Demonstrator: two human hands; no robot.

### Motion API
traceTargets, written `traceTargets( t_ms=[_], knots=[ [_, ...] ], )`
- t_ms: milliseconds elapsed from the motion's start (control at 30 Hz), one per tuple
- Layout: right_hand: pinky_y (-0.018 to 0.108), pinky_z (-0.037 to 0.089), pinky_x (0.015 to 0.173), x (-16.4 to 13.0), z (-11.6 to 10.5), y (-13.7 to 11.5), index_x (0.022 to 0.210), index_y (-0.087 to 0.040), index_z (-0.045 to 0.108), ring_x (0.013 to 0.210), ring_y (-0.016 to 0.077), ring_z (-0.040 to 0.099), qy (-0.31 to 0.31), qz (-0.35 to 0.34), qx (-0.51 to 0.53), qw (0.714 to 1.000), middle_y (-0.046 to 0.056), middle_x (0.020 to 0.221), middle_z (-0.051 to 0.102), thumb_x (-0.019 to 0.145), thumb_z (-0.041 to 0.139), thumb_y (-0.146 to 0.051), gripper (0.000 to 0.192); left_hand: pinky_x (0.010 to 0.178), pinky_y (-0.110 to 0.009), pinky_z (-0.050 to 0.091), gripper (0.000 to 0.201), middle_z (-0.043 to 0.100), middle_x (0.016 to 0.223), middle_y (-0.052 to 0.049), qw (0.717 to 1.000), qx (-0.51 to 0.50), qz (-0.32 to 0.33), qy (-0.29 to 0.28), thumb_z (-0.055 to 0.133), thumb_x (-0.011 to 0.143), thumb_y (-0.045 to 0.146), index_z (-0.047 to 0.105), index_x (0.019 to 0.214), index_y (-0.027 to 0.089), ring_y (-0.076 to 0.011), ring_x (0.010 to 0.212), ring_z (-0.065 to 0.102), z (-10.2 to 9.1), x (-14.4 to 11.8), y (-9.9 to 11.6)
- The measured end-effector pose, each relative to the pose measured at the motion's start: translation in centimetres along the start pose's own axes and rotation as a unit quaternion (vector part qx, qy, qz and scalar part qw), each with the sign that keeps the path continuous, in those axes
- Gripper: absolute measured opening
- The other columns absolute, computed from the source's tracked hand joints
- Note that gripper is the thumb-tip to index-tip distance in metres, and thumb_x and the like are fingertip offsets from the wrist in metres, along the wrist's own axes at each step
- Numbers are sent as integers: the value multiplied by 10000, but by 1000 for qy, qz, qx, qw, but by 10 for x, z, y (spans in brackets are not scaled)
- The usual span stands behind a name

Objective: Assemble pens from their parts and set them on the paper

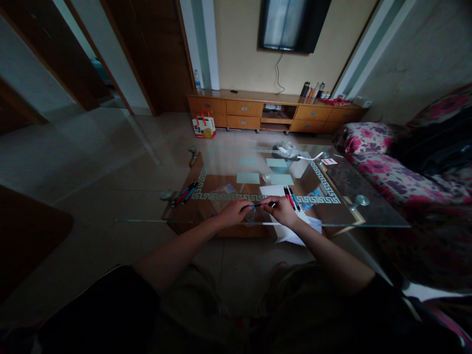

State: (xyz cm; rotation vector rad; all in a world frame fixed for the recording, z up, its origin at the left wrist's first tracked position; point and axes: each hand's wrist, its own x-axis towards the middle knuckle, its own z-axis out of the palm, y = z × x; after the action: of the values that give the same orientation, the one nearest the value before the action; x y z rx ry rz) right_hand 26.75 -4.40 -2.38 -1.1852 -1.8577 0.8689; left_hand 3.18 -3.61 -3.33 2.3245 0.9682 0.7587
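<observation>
Both hands grip 1 pen (258, 205) – left hand (233, 212) on its left end, right hand (283, 210) on its right – above the glass table (368, 211), paper (291, 233) just right.

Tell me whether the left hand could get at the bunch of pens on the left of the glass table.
Probably yes: the left hand lies near the pens, nothing between, but it grips a pen.
</observation>
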Motion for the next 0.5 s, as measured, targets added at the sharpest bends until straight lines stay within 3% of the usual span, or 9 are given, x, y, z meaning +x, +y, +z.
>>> traceTargets(
  t_ms=[500],
  knots=[
    [265, 467, 605, -3, 6, -3, 1002, -182, 707, 657, 147, 602, -20, -7, 33, 999, 30, 787, 699, 842, 666, -405, 277, 794, -290, 472, 191, 654, 954, -49, 998, 54, -9, 19, 546, 945, 297, 689, 1031, 204, -181, 887, 621, -3, -2, 6]
  ],
)
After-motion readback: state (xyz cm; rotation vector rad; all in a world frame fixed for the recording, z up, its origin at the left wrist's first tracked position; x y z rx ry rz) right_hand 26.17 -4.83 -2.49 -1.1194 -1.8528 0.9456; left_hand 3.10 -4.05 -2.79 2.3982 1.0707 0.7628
